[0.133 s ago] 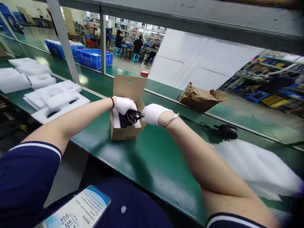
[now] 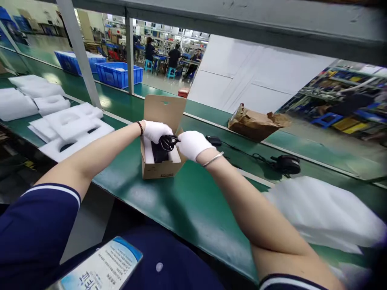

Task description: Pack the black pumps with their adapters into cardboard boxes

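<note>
So the cardboard box (image 2: 157,171) is parked on the green bench (image 2: 193,205), lid (image 2: 165,108) still upright at 12 o'clock. White foam (image 2: 148,151) and a dark item (image 2: 159,155) are already seated inside, but the black cable (image 2: 167,143) is only bunched at the opening, not tucked down, and the lid isn't closed. The cable is gripped by the mostly closed left hand (image 2: 156,131); its end looks pinched by the right hand (image 2: 193,145), fingertips partly hidden. Foam sheets (image 2: 80,131) are piled toward 10 o'clock.

The box (image 2: 159,170) stands left of the paper bag (image 2: 255,124).
</note>
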Demonstrator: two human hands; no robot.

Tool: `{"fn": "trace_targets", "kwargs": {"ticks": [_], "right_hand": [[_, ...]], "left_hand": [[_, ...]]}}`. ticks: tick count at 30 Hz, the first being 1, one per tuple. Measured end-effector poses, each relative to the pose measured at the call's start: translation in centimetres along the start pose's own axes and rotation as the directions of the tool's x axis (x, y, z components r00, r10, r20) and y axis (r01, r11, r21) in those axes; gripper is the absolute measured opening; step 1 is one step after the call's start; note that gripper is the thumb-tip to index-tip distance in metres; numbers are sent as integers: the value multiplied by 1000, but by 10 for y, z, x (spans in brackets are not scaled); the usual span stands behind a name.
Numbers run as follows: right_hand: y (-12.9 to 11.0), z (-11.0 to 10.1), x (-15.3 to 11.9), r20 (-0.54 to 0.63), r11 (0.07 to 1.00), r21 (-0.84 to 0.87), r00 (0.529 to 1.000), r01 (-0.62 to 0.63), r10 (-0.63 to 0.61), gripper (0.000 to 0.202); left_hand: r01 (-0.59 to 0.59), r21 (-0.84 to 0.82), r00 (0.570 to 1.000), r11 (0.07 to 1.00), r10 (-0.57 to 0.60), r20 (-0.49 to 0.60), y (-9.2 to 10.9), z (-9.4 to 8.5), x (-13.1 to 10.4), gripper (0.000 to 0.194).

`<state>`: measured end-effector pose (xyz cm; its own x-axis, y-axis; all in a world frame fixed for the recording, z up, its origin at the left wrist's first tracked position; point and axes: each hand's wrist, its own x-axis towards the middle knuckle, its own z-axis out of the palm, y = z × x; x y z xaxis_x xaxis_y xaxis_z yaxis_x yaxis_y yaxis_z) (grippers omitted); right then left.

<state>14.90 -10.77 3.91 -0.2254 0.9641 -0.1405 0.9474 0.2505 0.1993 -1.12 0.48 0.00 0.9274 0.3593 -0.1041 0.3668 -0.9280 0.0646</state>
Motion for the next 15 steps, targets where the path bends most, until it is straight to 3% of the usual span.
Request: {"fn": "trace_targets", "kwargs": {"ticks": [3,6,10,15], "right_hand": [[-9,23,-1,-54,967,253,999,8,6,29],[-19,44,5,-65,925,380,997,-7,35,30],[-26,46,18,-8,960,261,995,101,-102,30],[-23,28,30,101,948,169,952,270,-289,41]], "left_hand": [[-14,2,999,1000,14,32,-6,0,-4,42],[8,180,994,984,-27,104,-8,0,-4,41],[35,326,980,945,-96,174,1,5,-3,39],[176,265,967,948,-216,132,26,25,-1,32]]}}
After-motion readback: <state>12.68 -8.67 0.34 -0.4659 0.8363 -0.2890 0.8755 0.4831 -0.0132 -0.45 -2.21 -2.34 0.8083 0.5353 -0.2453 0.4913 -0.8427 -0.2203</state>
